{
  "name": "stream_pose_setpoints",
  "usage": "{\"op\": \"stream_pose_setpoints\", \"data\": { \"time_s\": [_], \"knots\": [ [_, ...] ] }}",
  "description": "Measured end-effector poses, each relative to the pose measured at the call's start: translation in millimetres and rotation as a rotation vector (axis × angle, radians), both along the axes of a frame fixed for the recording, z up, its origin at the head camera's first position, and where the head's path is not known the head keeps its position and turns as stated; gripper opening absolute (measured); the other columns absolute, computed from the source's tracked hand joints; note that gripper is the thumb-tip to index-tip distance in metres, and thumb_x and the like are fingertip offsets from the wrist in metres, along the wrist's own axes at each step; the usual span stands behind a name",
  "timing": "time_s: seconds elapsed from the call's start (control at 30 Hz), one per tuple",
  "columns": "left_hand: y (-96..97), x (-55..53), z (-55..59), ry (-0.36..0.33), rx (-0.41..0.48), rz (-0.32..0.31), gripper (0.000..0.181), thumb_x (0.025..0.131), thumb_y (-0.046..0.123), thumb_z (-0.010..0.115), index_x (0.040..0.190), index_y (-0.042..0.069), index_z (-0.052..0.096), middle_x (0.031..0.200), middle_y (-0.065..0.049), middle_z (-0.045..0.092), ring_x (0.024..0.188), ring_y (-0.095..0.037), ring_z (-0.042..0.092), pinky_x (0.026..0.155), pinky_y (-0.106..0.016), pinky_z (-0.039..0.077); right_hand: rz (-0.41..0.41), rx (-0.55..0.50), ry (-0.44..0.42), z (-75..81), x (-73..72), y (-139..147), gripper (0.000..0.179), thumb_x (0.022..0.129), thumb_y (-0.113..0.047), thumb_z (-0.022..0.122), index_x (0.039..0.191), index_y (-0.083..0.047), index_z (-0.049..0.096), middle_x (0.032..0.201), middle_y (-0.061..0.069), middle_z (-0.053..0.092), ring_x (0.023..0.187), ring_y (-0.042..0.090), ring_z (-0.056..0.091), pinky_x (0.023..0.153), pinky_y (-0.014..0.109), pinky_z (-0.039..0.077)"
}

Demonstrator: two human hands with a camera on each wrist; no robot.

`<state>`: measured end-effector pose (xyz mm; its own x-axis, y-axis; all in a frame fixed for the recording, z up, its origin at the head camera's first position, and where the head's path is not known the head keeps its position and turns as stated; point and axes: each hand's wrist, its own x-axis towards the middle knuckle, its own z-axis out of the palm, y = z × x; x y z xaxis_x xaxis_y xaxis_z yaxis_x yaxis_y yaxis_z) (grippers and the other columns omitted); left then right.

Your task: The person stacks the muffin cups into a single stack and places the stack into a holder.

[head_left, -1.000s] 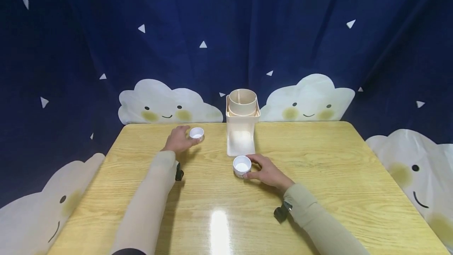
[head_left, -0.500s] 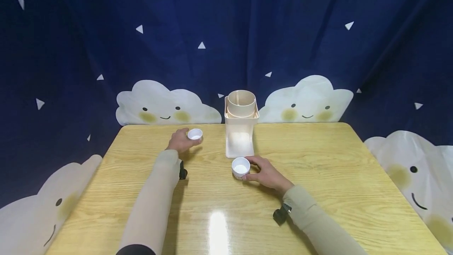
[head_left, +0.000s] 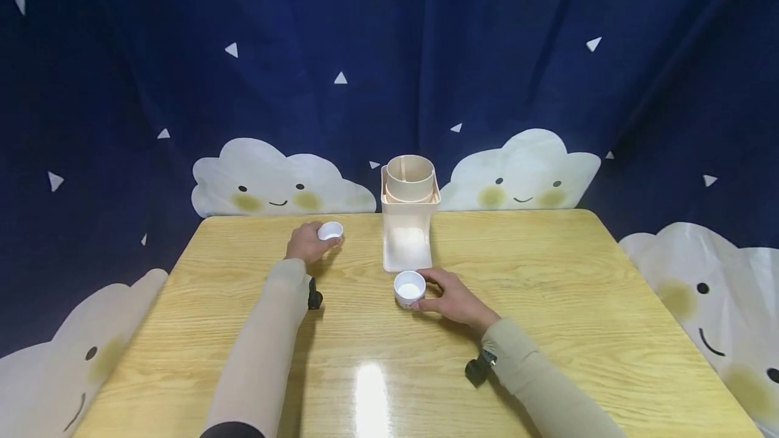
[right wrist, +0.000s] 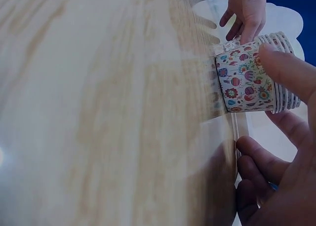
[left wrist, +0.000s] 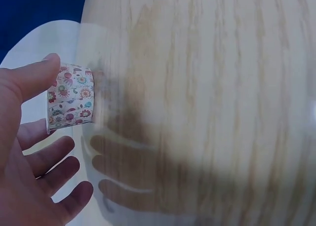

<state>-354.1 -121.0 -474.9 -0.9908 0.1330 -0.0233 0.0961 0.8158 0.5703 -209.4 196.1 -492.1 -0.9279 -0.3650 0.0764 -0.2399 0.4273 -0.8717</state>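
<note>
At the far left of the table, my left hand (head_left: 306,242) pinches a small paper cup (head_left: 331,231) between thumb and forefinger. In the left wrist view this paper cup (left wrist: 71,95) has a flower print, and its base is at the tabletop. The other fingers of that hand are apart from it. Closer to me, my right hand (head_left: 455,299) pinches a stack of paper cups (head_left: 410,286) from its right side. Several nested rims show on the cup stack (right wrist: 247,78) in the right wrist view, with the thumb on one side and a finger on the other.
A cream plastic holder (head_left: 406,249) with a round tube (head_left: 410,178) in its top stands at the table's back, just behind the cup stack. A dark blue curtain (head_left: 292,39) with cloud figures hangs behind the wooden table (head_left: 517,269).
My left forearm has swung slightly to the right, its hand still at the cup. The head view has drifted slightly. Both cups and my right hand keep their places on the table.
</note>
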Motion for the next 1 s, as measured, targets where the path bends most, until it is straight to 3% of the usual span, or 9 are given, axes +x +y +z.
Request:
{"op": "stream_pose_setpoints", "data": {
  "time_s": [0.27,0.53,0.63,0.77,1.0],
  "knots": [
    [-5.4,8.5,-0.9,0.031,0.046,0.004,0.055,0.086,0.038,0.072,0.125,0.0,0.064,0.119,-0.021,0.069,0.105,-0.036,0.064,0.093,-0.051,0.052,-0.004,-0.016,-0.014,0.0,1.4,-1,0.058,0.078,-0.016,0.083,0.131,-0.011,0.061,0.131,0.01,0.064,0.131,0.034,0.053,0.116,0.057,0.036],
    [-11.4,16.9,0.4,0.086,0.05,-0.016,0.048,0.085,0.04,0.073,0.11,0.0,0.07,0.11,-0.019,0.072,0.097,-0.033,0.061,0.084,-0.045,0.051,-0.001,-0.007,-0.019,-3.0,1.0,-4,0.059,0.078,-0.012,0.082,0.133,-0.009,0.059,0.132,0.011,0.064,0.131,0.034,0.053,0.116,0.058,0.035],
    [-7.8,22.5,5.2,0.132,0.065,-0.052,0.047,0.082,0.04,0.075,0.107,0.0,0.071,0.12,-0.02,0.069,0.108,-0.037,0.06,0.09,-0.047,0.049,0.005,-0.01,-0.02,-2.2,1.1,-3,0.059,0.079,-0.012,0.082,0.133,-0.008,0.059,0.132,0.013,0.063,0.131,0.035,0.053,0.116,0.058,0.035],
    [-2.1,34.6,15.8,0.199,0.043,-0.133,0.055,0.081,0.039,0.076,0.117,-0.002,0.067,0.135,-0.021,0.06,0.127,-0.043,0.051,0.104,-0.053,0.045,0.008,-0.009,-0.015,-1.1,0.7,-2,0.058,0.078,-0.016,0.083,0.131,-0.011,0.061,0.131,0.01,0.064,0.13,0.033,0.053,0.116,0.057,0.036],
    [3.7,43.2,29.8,0.242,0.008,-0.168,0.06,0.08,0.04,0.078,0.122,-0.001,0.065,0.138,-0.019,0.058,0.13,-0.04,0.048,0.107,-0.052,0.043,-0.013,0.02,-0.01,0.1,0.0,0,0.058,0.078,-0.019,0.084,0.132,-0.013,0.061,0.132,0.009,0.063,0.131,0.034,0.052,0.116,0.057,0.036]
  ]
}}
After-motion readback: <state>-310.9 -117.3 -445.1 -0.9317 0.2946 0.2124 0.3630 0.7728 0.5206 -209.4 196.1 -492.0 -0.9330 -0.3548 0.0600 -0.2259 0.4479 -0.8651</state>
